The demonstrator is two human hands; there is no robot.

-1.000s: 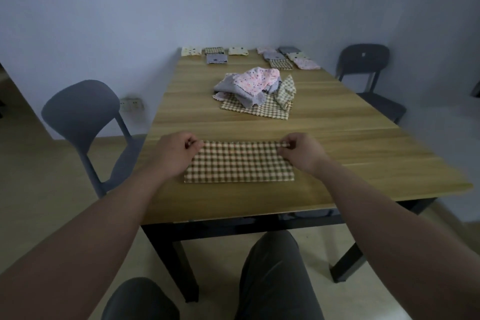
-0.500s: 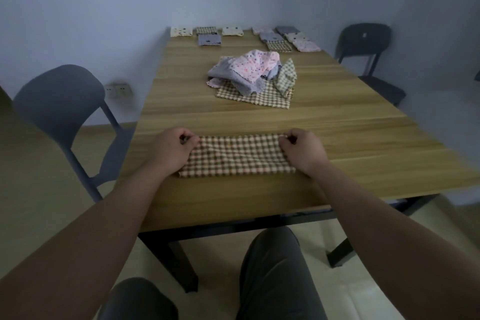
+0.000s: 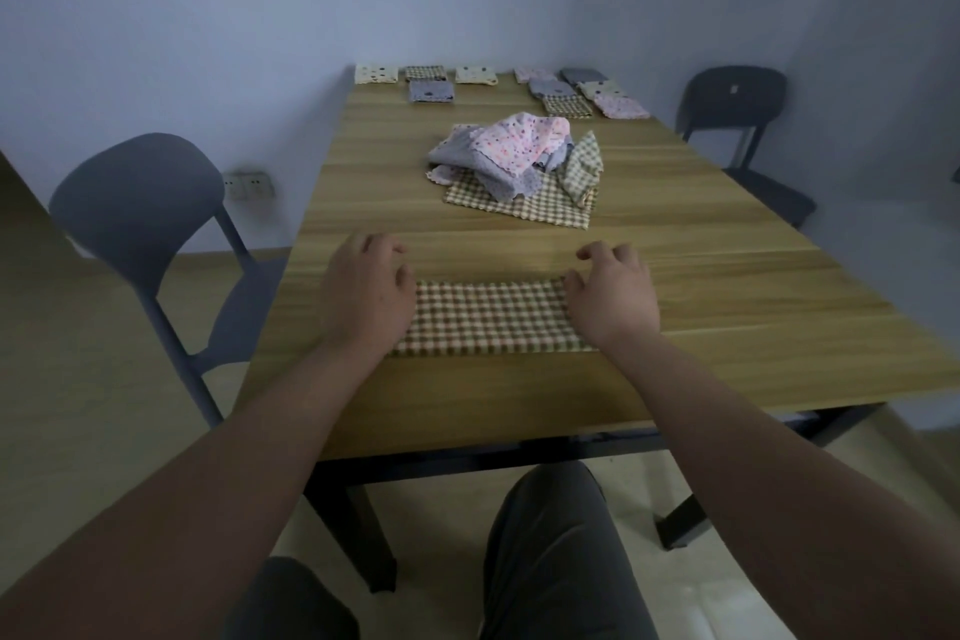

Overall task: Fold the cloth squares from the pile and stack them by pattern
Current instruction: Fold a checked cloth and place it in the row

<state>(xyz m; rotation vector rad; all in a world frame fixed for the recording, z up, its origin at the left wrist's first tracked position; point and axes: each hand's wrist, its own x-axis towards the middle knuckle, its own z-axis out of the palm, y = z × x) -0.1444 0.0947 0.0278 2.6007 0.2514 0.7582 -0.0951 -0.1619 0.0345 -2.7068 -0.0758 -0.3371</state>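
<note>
A brown-and-white checked cloth (image 3: 488,317) lies folded into a long strip near the table's front edge. My left hand (image 3: 366,294) rests over its left end with fingers loosely spread, gripping nothing. My right hand (image 3: 610,299) rests over its right end the same way, fingers relaxed. Farther back, the unfolded pile (image 3: 514,156) holds a pink dotted cloth, grey cloths and green checked cloths. Folded squares (image 3: 561,91) sit in small stacks along the far edge.
The wooden table (image 3: 727,286) has bare surface on both sides of the strip. A grey chair (image 3: 140,203) stands at the left, a black chair (image 3: 737,99) at the far right. My knees show below the table edge.
Both hands let go of the strip's far corners, which they pinched before, and now lie relaxed over its ends. The camera tilted slightly.
</note>
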